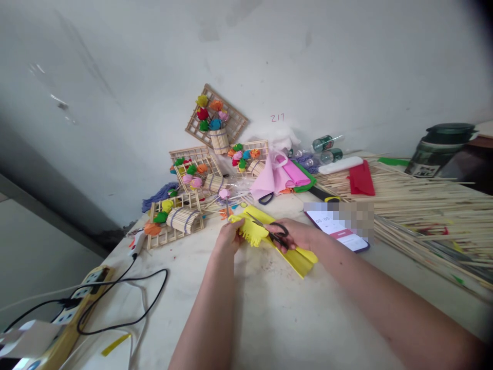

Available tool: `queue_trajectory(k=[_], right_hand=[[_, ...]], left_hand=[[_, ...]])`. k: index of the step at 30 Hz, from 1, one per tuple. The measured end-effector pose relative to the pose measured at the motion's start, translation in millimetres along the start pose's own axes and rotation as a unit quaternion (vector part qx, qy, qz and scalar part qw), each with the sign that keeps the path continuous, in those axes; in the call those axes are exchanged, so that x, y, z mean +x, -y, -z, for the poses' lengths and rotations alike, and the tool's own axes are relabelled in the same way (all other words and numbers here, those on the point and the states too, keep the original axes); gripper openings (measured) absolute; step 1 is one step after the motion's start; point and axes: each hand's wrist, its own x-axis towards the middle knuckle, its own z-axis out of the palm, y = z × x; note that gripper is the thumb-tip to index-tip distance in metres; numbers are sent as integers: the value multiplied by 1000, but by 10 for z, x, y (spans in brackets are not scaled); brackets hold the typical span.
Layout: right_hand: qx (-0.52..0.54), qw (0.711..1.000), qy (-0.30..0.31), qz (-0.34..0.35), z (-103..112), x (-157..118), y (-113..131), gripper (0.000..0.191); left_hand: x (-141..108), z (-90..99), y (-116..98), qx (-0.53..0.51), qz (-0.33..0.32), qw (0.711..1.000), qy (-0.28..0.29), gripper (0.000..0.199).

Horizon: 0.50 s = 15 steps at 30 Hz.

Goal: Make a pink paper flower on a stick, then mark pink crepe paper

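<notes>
Presently, the strip (251, 230) lies between your two hands, ahead of you and low over the table (265, 313). Your left hand (231, 235) has it pinched at its left end; the rest reaches rightward, its long axis roughly crosswise to you, fringe hanging on your near side. Your right hand (295, 234) grips the scissors (274, 236) by the loops, so neither hand is free.

Key relation: the blades point left and away from you, coming at the strip from its right, at a slant to its length. The left hand is nearer to the strip, in contact; the right reaches it only through the tool. Exact blade gap: cannot tell.

Note also the yellow sheet (299, 263), beneath and to the right. Its long axis runs diagonally, far left to near right, passing under the scissors. Phone (333, 227) lies right of your right hand, apart from the sheet.
</notes>
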Motion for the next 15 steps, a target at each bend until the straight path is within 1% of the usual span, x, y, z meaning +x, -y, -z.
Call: queue_trajectory(k=[7, 12, 13, 15], right_hand=[[-2, 1000, -12, 11, -58, -41, 100, 40], [2, 1000, -3, -3, -48, -18, 135, 38], [8, 1000, 0, -3, -39, -7, 131, 37], [19, 1000, 7, 0, -20, 12, 119, 36]], left_hand=[[4, -7, 16, -52, -6, 998, 20, 15], [-35, -58, 23, -89, -24, 996, -12, 14], [-37, -65, 28, -96, -30, 995, -14, 14], [-35, -69, 40, -108, -41, 993, 0, 14]])
